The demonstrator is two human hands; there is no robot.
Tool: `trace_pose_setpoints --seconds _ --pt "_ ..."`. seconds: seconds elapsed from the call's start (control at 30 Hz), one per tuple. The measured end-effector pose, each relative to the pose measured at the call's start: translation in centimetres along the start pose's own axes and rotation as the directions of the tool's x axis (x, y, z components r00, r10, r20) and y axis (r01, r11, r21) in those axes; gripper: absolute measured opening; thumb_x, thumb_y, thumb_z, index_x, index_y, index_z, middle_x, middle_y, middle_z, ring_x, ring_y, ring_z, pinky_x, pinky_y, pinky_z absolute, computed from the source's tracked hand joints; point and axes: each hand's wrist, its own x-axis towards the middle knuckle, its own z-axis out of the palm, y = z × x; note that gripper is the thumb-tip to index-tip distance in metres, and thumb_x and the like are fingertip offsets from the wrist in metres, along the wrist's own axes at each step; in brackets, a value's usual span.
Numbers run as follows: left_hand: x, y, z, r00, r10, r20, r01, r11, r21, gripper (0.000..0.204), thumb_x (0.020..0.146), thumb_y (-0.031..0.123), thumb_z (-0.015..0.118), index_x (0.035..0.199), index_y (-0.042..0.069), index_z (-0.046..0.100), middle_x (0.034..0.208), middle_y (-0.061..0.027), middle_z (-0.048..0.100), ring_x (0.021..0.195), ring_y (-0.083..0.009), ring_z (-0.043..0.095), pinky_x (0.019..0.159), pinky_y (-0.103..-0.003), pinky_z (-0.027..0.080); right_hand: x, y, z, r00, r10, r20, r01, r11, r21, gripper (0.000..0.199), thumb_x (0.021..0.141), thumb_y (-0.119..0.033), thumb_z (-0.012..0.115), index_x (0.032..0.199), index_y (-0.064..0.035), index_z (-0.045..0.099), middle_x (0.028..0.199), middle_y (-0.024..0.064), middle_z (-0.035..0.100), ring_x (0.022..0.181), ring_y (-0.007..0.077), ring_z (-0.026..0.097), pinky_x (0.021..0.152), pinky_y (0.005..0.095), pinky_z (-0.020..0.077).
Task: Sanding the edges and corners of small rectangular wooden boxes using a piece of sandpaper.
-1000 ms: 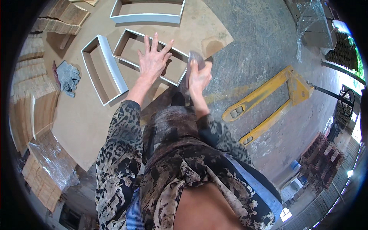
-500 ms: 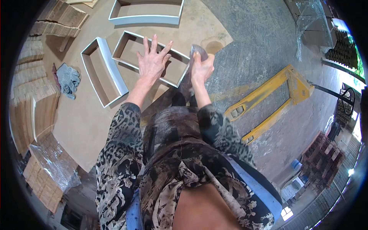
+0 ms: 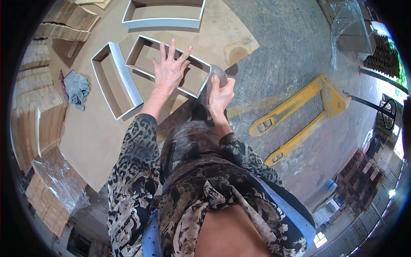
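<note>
Daylight glares far R, edges v. warped.

The white-rimmed tray (image 3: 147, 56) at the counter's near edge looks like paperboard: matt brown inside, smooth pale facing outside. The pale walls of the left tray (image 3: 125, 79) and the far tray (image 3: 165, 22) share that even finish. Just beyond the near edge, the grey tool (image 3: 217, 71) looks smooth with a dull sheen, its material unclear. The counter (image 3: 77, 143) is matt tan, stained near its right corner. Toward its left edge, the gloves (image 3: 77, 88) are rough grey cloth; the wrap (image 3: 64, 182) beyond is glossy clear plastic.
</note>
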Motion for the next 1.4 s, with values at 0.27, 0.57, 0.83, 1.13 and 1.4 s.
trace_pose_setpoints --seconds 0.27,0.57,0.83,1.13,1.4 --pt "0.0 0.7 -1.0 0.993 0.059 -0.099 -0.053 0.996 0.067 0.038 0.082 0.033 0.058 0.12 0.03 0.053 0.134 -0.011 0.037 0.126 -0.0352 0.031 0.093 -0.068 0.023 1.3 5.8 -6.0 0.996 0.037 -0.081 -0.009 0.949 0.314 0.025 0.08 -0.02 0.066 0.085 -0.0024 0.05 0.081 0.0038 0.055 0.076 0.0124 0.05 0.071 0.0279 0.0435" --pt "2.5 5.6 -2.5 0.984 0.08 0.159 -0.025 0.946 -0.323 0.02 0.074 0.033 0.063 0.078 0.015 0.071 0.092 -0.0019 0.065 0.092 -0.02 0.055 0.086 -0.045 0.027 1.7 5.1 -8.2 0.997 -0.062 -0.054 0.076 0.944 0.322 0.026 0.081 -0.022 0.067 0.084 -0.0032 0.05 0.078 0.0009 0.052 0.074 0.01 0.047 0.069 0.0258 0.0423" --pt "3.6 6.0 -2.2 0.911 -0.076 0.405 0.205 0.936 -0.286 0.02 0.068 0.034 0.065 0.075 0.016 0.072 0.079 -0.0041 0.067 0.08 -0.0191 0.06 0.089 -0.043 0.025 2.5 5.6 -9.8 0.996 -0.084 0.037 0.061 0.908 0.413 0.028 0.081 -0.023 0.067 0.087 -0.0019 0.049 0.081 0.0025 0.052 0.076 0.0102 0.047 0.07 0.0255 0.0418" --pt "0.1 5.9 -1.3 0.958 -0.063 -0.28 -0.07 0.895 -0.441 0.025 0.073 0.023 0.062 0.094 0.011 0.066 0.095 -0.0092 0.064 0.083 -0.0254 0.06 0.09 -0.043 0.034 3.7 5.1 -8.8 0.95 0.05 0.308 -0.257 0.684 0.682 0.019 0.092 -0.022 0.048 0.098 -0.0044 0.05 0.099 0.0028 0.053 0.088 0.0115 0.05 0.081 0.028 0.0408" --pt "-7.4 11.8 -4.6 0.917 -0.127 0.378 0.398 0.283 -0.872 0.036 0.08 0.022 0.064 0.104 -0.004 0.059 0.081 -0.0093 0.062 0.072 -0.0161 0.058 0.07 -0.029 0.047 1.9 1.2 -8.5 0.808 0.0 0.589 -0.539 0.405 0.739 0.031 0.092 -0.022 0.049 0.116 -0.0045 0.041 0.112 0.0052 0.047 0.106 0.0149 0.047 0.092 0.0314 0.0387"
